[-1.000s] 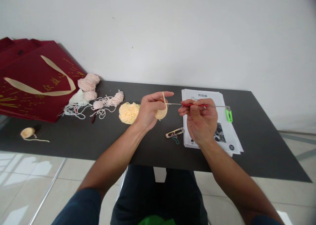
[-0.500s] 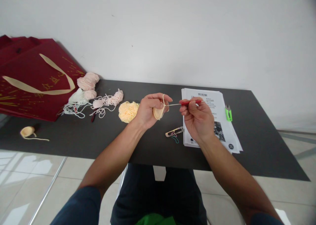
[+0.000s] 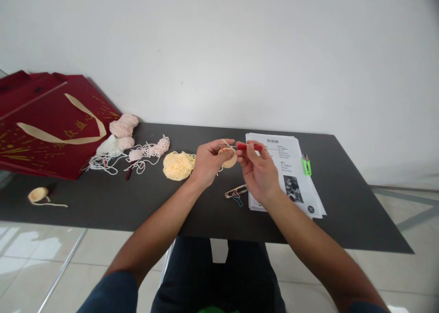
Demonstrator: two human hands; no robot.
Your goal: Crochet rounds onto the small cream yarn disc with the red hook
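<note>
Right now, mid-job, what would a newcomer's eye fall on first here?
Probably the big dark red bag with cream handles, at the table's far left against the wall. Next, near the middle, the left hand holds a small pale yellow piece and the right hand a red-handled hook. Bright green snips stand out at the right edge of the printed sheets.

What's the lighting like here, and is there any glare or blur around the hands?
In the head view, soft light on the wall; also there, glare on the floor tiles at lower left, a darkened top right corner, the papers' smaller print too soft to read, and the pale yarn piece in the left hand showing no clear stitches.
</note>
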